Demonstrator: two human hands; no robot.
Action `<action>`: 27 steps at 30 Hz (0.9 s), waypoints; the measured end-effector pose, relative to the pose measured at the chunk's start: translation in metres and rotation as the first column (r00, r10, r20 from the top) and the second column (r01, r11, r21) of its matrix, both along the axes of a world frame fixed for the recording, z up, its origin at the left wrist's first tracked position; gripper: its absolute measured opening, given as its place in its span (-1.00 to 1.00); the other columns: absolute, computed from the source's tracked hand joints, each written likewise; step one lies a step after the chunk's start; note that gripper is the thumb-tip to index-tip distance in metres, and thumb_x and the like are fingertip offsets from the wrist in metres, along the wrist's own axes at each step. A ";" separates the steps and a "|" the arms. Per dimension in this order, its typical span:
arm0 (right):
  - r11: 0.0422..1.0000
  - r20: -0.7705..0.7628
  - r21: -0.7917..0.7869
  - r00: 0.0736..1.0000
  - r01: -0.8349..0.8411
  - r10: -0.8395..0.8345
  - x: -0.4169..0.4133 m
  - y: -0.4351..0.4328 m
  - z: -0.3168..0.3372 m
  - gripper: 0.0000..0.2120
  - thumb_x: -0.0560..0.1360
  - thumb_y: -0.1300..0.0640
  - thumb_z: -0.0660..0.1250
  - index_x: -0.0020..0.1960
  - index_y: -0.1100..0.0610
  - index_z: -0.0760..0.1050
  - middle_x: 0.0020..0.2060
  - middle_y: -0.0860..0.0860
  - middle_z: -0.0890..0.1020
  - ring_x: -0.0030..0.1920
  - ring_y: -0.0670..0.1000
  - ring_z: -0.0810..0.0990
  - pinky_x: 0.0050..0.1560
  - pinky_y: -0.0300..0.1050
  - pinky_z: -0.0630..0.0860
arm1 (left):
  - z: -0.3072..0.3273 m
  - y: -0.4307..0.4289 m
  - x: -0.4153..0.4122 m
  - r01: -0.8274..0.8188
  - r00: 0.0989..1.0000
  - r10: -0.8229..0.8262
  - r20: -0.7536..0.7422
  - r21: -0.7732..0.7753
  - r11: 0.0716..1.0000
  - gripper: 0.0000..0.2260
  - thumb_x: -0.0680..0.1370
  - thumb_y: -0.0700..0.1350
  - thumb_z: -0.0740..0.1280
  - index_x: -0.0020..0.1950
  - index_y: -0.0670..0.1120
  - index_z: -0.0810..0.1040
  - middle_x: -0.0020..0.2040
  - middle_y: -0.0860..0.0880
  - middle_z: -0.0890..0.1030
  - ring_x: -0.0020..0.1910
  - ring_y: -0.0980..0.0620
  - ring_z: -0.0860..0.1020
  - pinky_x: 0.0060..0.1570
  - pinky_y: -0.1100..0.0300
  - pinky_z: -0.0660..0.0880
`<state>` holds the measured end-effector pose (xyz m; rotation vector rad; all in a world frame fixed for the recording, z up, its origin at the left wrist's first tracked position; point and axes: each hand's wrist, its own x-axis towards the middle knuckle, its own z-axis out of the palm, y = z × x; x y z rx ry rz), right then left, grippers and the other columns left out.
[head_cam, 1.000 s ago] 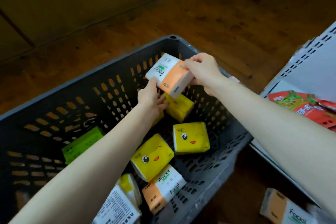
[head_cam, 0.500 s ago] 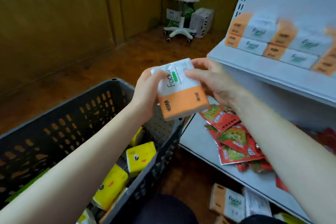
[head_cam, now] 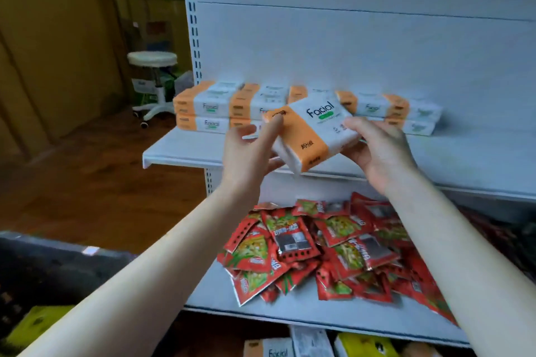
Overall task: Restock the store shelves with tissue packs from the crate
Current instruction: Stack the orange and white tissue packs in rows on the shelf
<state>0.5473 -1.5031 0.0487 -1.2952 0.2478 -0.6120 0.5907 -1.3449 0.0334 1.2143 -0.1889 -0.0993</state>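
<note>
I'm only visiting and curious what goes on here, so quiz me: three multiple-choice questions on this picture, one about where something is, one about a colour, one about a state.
1. Where do the red snack sachets lie?
A. on the lower shelf
B. on the floor
C. in a hand

2. What colour is the wide band on the held Facial tissue pack?
A. blue
B. purple
C. orange

3. How is that pack?
A. lying flat on a shelf
B. held tilted between the left hand and the right hand
C. torn open

Answers: 1 A, they are heaped one level below the stacked packs; 2 C, orange wraps one end; 3 B, each hand grips one end and the pack slants.
</note>
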 end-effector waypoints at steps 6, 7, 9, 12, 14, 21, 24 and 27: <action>0.890 -0.088 -0.298 0.919 0.345 -0.385 -0.019 -0.091 -0.017 -0.90 0.46 0.15 0.37 -0.08 0.16 0.49 -0.11 0.14 0.64 -0.02 0.11 0.62 0.02 0.12 0.59 | -0.002 -0.086 -0.011 0.000 0.946 -0.141 0.292 0.433 0.901 -0.57 0.42 -0.06 0.46 0.25 -0.09 0.46 0.10 -0.02 0.53 -0.10 0.17 0.51 0.00 0.25 0.43; 0.845 -0.133 -0.411 0.894 0.343 -0.427 -0.024 -0.100 -0.021 -0.80 0.45 0.08 0.37 0.01 0.12 0.46 -0.02 0.16 0.62 0.01 0.12 0.61 0.06 0.16 0.57 | -0.004 -0.097 -0.009 0.005 0.935 -0.175 0.307 0.484 0.875 -0.62 0.46 -0.10 0.43 0.25 -0.13 0.49 0.12 -0.05 0.55 -0.06 0.13 0.52 0.00 0.26 0.42; 0.759 -0.185 -0.588 0.866 0.281 -0.464 -0.034 -0.111 -0.025 -0.65 0.46 -0.01 0.35 0.19 0.07 0.40 0.04 0.10 0.59 0.03 0.07 0.58 0.09 0.01 0.52 | -0.009 -0.115 -0.006 -0.009 0.926 -0.198 0.321 0.544 0.839 -0.69 0.48 -0.13 0.39 0.20 -0.18 0.55 0.11 -0.12 0.60 0.03 0.03 0.55 0.05 0.23 0.45; 0.650 -0.270 -0.755 0.860 0.091 -0.433 -0.045 -0.120 -0.027 -0.49 0.44 -0.05 0.37 0.34 0.06 0.35 0.09 0.06 0.55 0.10 0.04 0.51 0.03 -0.18 0.35 | -0.016 -0.131 -0.001 -0.063 0.901 -0.224 0.372 0.622 0.780 -0.73 0.52 -0.12 0.35 0.17 -0.20 0.58 0.10 -0.13 0.61 0.05 0.01 0.53 0.02 0.29 0.39; 0.604 -0.331 -0.797 0.843 -0.009 -0.424 -0.044 -0.125 -0.028 -0.47 0.41 -0.06 0.40 0.32 0.07 0.39 0.20 0.04 0.54 0.17 0.03 0.49 0.05 -0.17 0.36 | -0.018 -0.136 0.001 -0.110 0.873 -0.240 0.425 0.650 0.752 -0.74 0.55 -0.13 0.30 0.20 -0.19 0.57 0.16 -0.11 0.60 0.14 0.00 0.52 0.05 0.33 0.35; 0.460 -0.270 -0.888 0.811 0.000 -0.520 -0.008 -0.136 -0.030 -0.50 0.48 -0.07 0.31 0.34 0.13 0.40 0.27 0.07 0.52 0.22 0.09 0.49 0.11 -0.11 0.41 | -0.029 -0.142 0.008 -0.320 0.708 -0.302 0.639 0.671 0.669 -0.77 0.58 -0.21 0.21 0.15 -0.20 0.59 0.15 -0.13 0.55 0.16 -0.07 0.49 0.07 0.30 0.31; 0.461 -0.281 -0.887 0.825 -0.028 -0.490 0.012 -0.144 -0.031 -0.52 0.50 -0.03 0.29 0.36 0.13 0.38 0.30 0.07 0.49 0.28 0.11 0.45 0.19 -0.08 0.38 | -0.029 -0.150 0.017 -0.283 0.704 -0.443 0.555 0.791 0.542 -0.74 0.57 -0.25 0.14 0.13 -0.24 0.57 0.16 -0.14 0.55 0.16 -0.11 0.48 0.11 0.16 0.37; 0.459 -0.294 -0.887 0.838 -0.058 -0.460 0.025 -0.151 -0.034 -0.56 0.53 0.03 0.26 0.38 0.13 0.35 0.32 0.06 0.47 0.29 0.11 0.43 0.22 -0.06 0.37 | -0.028 -0.157 0.027 -0.283 0.716 -0.491 0.497 0.849 0.446 -0.74 0.56 -0.24 0.09 0.08 -0.24 0.55 0.12 -0.14 0.56 0.10 -0.13 0.48 0.03 0.11 0.39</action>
